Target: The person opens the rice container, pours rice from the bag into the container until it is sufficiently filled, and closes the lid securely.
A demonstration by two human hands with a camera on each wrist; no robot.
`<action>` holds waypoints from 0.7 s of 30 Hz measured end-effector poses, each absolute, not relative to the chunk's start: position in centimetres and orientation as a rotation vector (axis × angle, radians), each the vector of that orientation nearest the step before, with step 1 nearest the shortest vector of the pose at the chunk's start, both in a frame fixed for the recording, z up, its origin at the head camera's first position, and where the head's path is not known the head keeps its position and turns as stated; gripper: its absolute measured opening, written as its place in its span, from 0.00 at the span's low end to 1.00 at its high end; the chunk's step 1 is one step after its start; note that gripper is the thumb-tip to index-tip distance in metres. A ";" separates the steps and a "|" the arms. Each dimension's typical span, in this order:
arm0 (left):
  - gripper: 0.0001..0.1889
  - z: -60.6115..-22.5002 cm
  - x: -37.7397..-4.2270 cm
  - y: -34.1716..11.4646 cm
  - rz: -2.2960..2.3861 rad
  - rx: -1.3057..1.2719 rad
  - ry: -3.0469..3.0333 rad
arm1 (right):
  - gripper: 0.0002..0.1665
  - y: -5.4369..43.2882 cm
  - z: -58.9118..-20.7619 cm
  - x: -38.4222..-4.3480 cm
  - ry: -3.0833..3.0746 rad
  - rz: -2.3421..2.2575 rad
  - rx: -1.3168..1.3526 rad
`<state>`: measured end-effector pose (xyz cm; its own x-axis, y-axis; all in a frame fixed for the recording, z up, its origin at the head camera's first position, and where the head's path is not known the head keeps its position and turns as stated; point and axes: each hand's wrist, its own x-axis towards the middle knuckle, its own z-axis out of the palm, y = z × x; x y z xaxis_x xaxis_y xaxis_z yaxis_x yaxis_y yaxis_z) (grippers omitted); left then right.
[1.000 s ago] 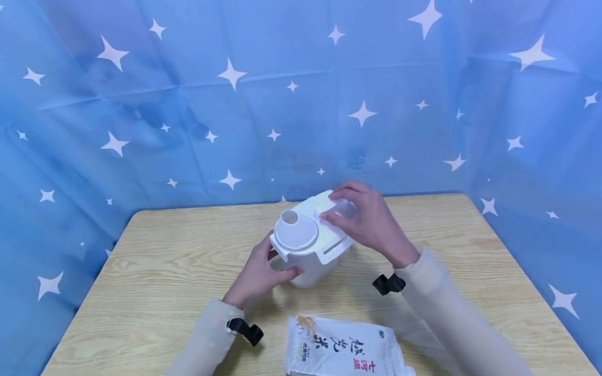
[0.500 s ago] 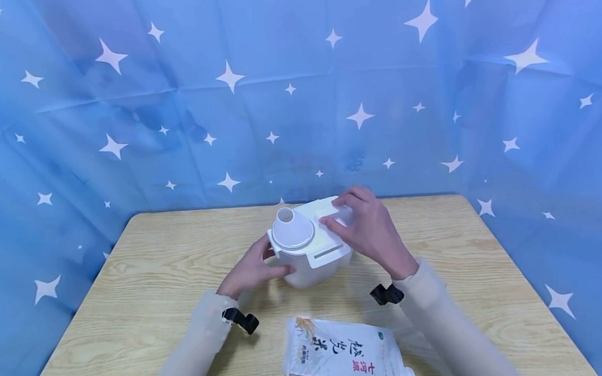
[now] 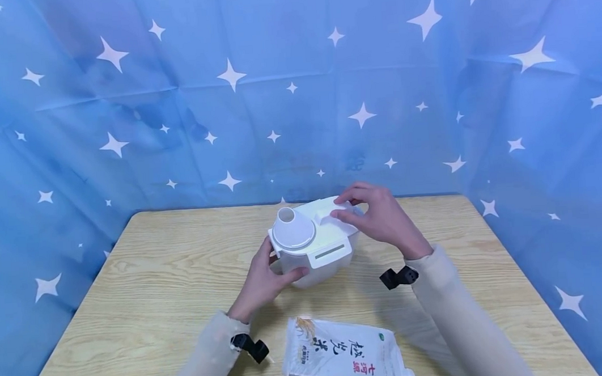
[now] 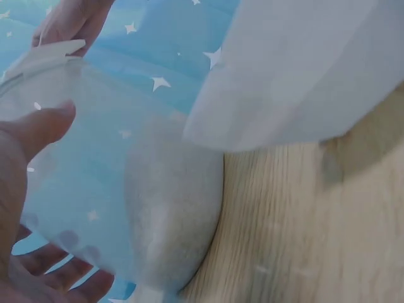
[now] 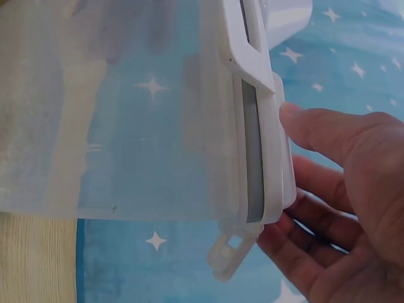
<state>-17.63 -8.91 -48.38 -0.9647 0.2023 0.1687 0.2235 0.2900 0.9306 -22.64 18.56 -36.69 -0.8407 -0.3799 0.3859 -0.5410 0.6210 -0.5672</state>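
A translucent storage container (image 3: 319,273) stands on the table, pale grainy contents (image 4: 170,208) showing low inside it. On its top sits a white lid (image 3: 311,245) with a cone-shaped cup (image 3: 294,232). My left hand (image 3: 264,272) grips the container's left side, thumb in front and fingers around behind. With thumb and fingers bent over the lid's right part, my right hand (image 3: 373,210) holds it around a raised panel (image 5: 287,151). A side latch (image 5: 230,255) hangs swung out from the lid's edge, close to the right fingertips.
A white printed rice bag (image 3: 347,353) lies flat near the table's front, between the forearms. Behind the wooden table (image 3: 172,274) hangs a blue curtain (image 3: 298,125) with white stars, close to the back edge.
The lid was tilted and offset over the container; it has come down level onto the rim. My right hand has since shifted slightly right along the lid. The left hand keeps its grip.
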 end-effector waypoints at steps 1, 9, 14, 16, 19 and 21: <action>0.46 -48.4 -17.7 -8.9 -1.809 -0.409 -2.511 | 0.13 18.6 -36.7 -22.7 -2.619 1.040 0.752; 0.45 -48.6 -18.8 -9.9 -1.851 -0.450 -2.553 | 0.13 18.2 -37.0 -22.1 -2.599 1.082 0.690; 0.45 -48.7 -20.3 -10.9 -1.927 -0.525 -2.578 | 0.14 17.6 -37.4 -21.2 -2.546 1.041 0.625; 0.44 -48.7 -20.9 -11.2 -1.959 -0.567 -2.579 | 0.14 17.4 -37.5 -20.7 -2.525 1.017 0.595; 0.44 -48.7 -21.7 -11.6 -2.014 -0.600 -2.587 | 0.15 17.1 -37.7 -20.2 -2.496 0.983 0.568; 0.44 -48.7 -22.1 -11.8 -2.038 -0.620 -2.591 | 0.14 16.9 -37.7 -20.0 -2.480 0.967 0.559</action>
<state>-22.08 -11.80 -48.71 -0.9100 0.4104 0.0591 0.1541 0.2023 0.9671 -20.02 16.94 -37.72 -0.8319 -0.2128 0.5125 -0.5036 0.6774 -0.5362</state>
